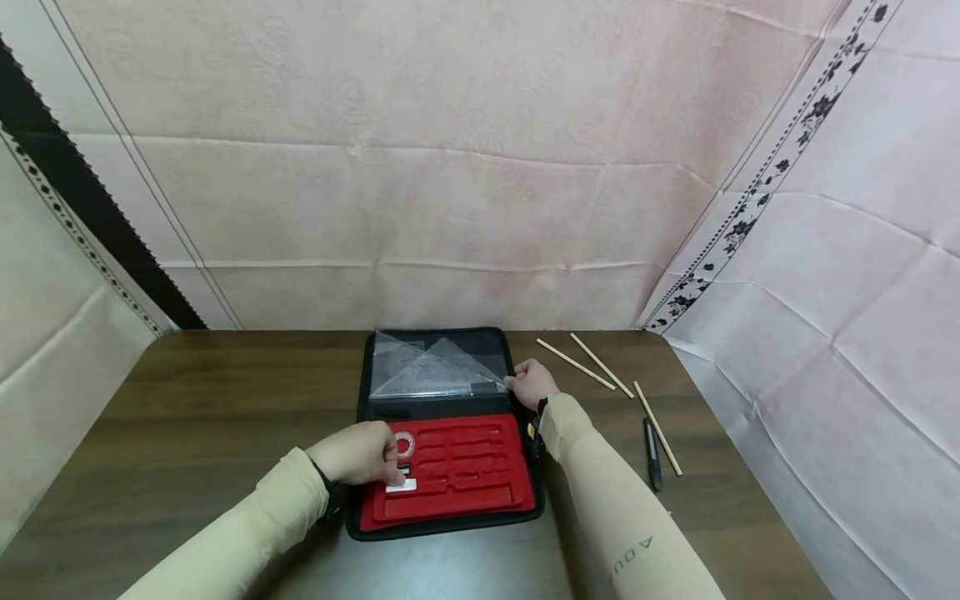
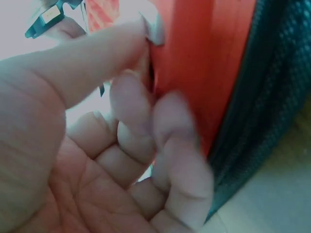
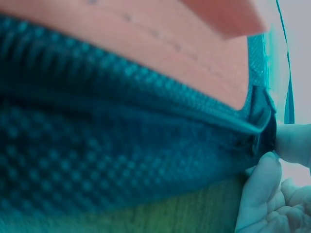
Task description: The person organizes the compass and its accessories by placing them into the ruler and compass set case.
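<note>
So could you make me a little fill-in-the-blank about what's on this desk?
1. The open case has a ____ foam tray with cut-out slots.
2. The left hand rests on the tray's ____ side.
3. The right hand touches the case's ____ edge, beside the clear set squares.
4. Right of the case lie three wooden sticks and a black ____.

Missing words: red; left; right; pen

Matt red foam tray (image 1: 465, 467); woven black fabric case (image 1: 442, 525); clear glossy plastic set squares (image 1: 435, 367); dark wood-grain table (image 1: 210, 400)

A black zip case (image 1: 442, 433) lies open flat near the table's middle. Its red moulded tray (image 1: 457, 467) faces the near edge. Clear set squares (image 1: 435, 367) sit in the lid toward the far edge.
</note>
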`<state>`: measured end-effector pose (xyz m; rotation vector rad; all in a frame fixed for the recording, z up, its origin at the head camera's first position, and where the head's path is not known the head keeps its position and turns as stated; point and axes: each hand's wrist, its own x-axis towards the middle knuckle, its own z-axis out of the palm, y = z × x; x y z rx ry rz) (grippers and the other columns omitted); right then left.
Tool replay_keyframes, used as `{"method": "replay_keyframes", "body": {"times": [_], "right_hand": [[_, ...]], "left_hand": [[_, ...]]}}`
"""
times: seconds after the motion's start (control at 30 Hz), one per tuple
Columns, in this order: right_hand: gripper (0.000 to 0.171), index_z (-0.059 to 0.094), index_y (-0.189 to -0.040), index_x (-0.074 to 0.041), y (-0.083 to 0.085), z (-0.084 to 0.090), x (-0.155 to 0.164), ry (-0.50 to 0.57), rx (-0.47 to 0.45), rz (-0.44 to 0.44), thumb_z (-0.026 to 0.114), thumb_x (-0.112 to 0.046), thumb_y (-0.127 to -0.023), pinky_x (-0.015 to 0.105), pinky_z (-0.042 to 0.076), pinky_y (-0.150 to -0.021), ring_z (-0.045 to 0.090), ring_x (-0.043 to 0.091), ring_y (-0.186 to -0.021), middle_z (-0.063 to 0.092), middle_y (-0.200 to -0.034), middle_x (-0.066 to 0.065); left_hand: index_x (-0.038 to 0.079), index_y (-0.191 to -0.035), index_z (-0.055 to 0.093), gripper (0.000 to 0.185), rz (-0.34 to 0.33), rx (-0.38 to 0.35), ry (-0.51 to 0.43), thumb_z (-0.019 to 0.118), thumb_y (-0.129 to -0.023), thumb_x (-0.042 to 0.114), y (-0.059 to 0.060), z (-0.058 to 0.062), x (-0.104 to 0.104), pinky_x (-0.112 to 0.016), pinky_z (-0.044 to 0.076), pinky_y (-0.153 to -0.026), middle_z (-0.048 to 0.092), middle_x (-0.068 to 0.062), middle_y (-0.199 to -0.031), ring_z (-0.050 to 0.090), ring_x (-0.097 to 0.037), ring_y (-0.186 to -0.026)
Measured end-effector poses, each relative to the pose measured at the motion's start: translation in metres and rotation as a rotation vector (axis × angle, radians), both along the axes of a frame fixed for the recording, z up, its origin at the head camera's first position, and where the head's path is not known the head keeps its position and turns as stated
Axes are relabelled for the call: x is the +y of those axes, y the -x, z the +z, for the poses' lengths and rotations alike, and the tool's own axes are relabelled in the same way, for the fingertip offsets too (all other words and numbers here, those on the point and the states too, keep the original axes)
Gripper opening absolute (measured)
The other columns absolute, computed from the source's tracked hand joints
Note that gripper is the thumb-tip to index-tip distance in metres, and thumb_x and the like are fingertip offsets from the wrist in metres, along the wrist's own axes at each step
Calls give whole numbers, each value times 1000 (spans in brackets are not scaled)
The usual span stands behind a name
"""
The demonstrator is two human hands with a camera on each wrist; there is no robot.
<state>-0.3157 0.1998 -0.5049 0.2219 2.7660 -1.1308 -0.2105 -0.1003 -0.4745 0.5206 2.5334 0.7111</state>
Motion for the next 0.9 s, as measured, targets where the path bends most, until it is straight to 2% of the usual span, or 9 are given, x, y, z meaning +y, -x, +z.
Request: {"method": "replay_keyframes", "body": {"times": [0.13, 0.37, 0.63, 0.8, 0.9], "right_hand": [[29, 54, -110, 0, 0, -2, 0, 1, -4, 4, 64, -21, -93, 41, 46, -87, 57, 26, -96, 60, -103, 13], [29, 54, -110, 0, 0, -2, 1, -11, 2, 16, 63, -22, -94, 41, 45, -88, 57, 27, -98, 60, -105, 13], [29, 53, -112, 1, -1, 1, -2, -17, -16, 27, 62, -21, -95, 42, 45, -88, 57, 27, -100, 60, -107, 14], [29, 53, -111, 1, -1, 1, -1, -19, 0, 25, 63, -22, -95, 42, 45, -88, 56, 27, -98, 59, -106, 14], [29, 53, -111, 0, -1, 0, 0, -24, -4, 21, 63, -22, -95, 41, 45, -87, 56, 27, -96, 59, -105, 13]], "left_hand": [[13, -61, 58, 34, 10, -21, 8, 83, -76, 31, 0, -5, 1, -28, 36, -51, 51, -1, -52, 50, -14, -52], [12, -62, 58, 36, 70, -1, 57, 85, -73, 32, 0, -7, 8, -29, 38, -53, 54, -3, -54, 50, -16, -53], [14, -67, 55, 39, 95, 129, 180, 82, -73, 41, -11, -8, 5, -31, 38, -53, 51, -2, -57, 49, -17, -55], [16, -67, 53, 38, 96, 183, 110, 80, -76, 41, -16, -6, -4, -30, 37, -52, 50, 1, -56, 49, -15, -53], [16, -70, 53, 34, 103, 175, 58, 78, -81, 38, -15, 0, -14, -31, 39, -53, 51, 3, -58, 50, -14, -54]]}}
